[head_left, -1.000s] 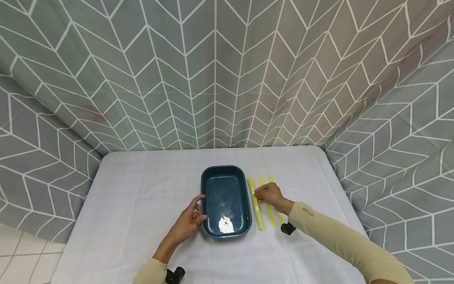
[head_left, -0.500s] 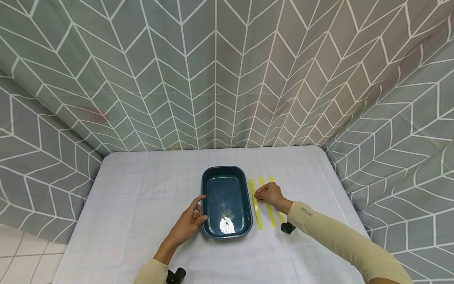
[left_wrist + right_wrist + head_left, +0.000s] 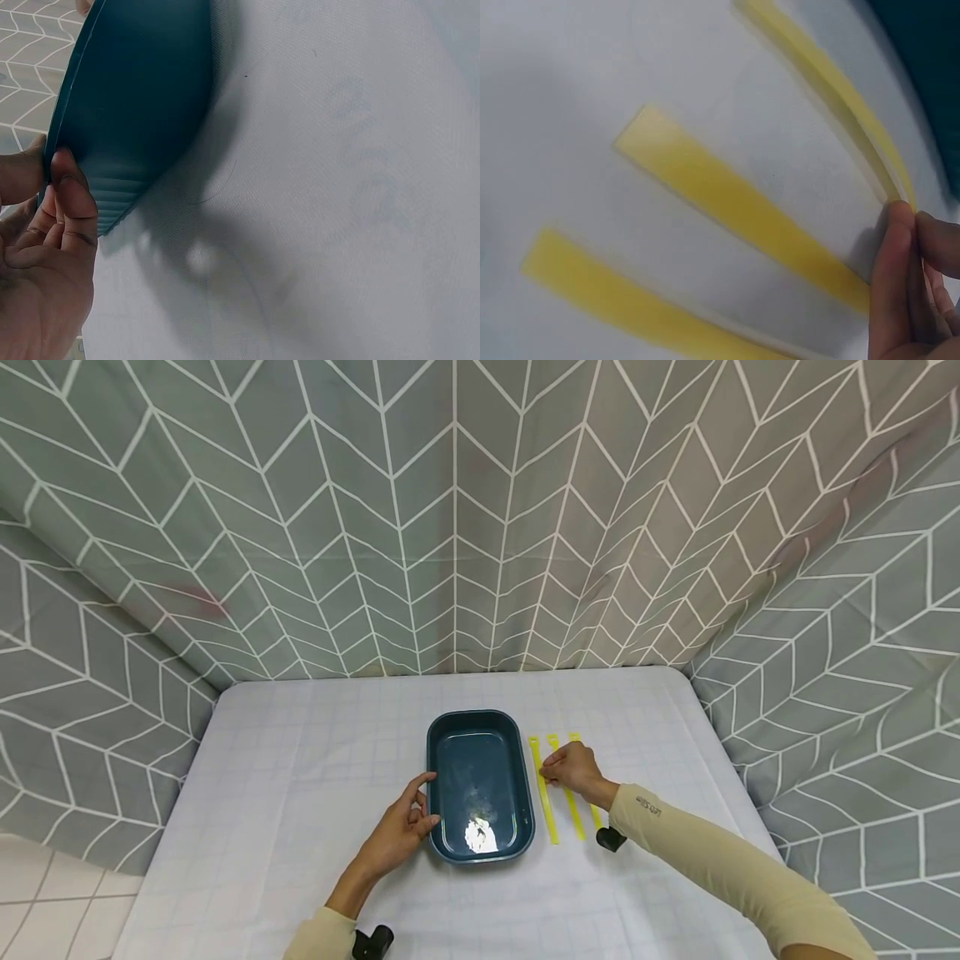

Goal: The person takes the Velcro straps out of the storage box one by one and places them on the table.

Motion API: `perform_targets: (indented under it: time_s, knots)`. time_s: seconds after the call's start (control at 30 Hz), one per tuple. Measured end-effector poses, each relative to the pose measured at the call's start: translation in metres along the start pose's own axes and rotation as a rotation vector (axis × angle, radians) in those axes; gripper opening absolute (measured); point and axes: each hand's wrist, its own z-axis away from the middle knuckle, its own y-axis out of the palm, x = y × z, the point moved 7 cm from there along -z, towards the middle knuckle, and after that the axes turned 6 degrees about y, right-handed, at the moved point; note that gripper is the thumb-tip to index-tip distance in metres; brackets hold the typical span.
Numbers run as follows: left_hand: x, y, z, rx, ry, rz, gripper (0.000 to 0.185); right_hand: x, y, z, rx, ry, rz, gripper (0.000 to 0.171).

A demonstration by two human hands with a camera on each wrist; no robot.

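A deep blue-green rectangular tray with rounded corners lies on the table in the head view. At its near left side my left hand grips the rim; the left wrist view has thumb and fingers on either side of the tray's wall. To the tray's right, three thin yellow straps lie roughly parallel, each with a wider slotted far end. My right hand pinches the strap closest to the tray about midway along. In the right wrist view that strap stands on edge near the fingertips, and the other straps lie flat.
White cloth covers the table. Patterned grey curtains hang behind it and at both sides. A small black wrist camera sits under the right sleeve, and another black camera is on the left wrist.
The pinched strap has shifted slightly right, away from the tray, and lies closer in line with the other straps. The left hand and tray have hardly moved.
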Motion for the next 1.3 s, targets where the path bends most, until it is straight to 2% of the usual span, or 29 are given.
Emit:
perform_targets:
  time_s: [0.23, 0.57, 0.93, 1.3]
  knots:
    - [0.01, -0.001, -0.004, 0.007, -0.001, 0.03, 0.066, 0.006, -0.002, 0.0, -0.006, -0.04, 0.052, 0.008]
    - [0.009, 0.0, -0.003, 0.01, 0.002, 0.041, 0.066, 0.003, -0.001, -0.001, -0.003, -0.056, 0.097, 0.007]
    - [0.01, 0.0, -0.003, 0.016, 0.006, 0.037, 0.066, 0.002, -0.001, 0.0, -0.008, -0.034, 0.138, 0.007]
    - [0.008, -0.001, -0.002, 0.016, 0.003, 0.039, 0.065, 0.007, -0.003, 0.003, -0.051, -0.117, 0.215, 0.008]
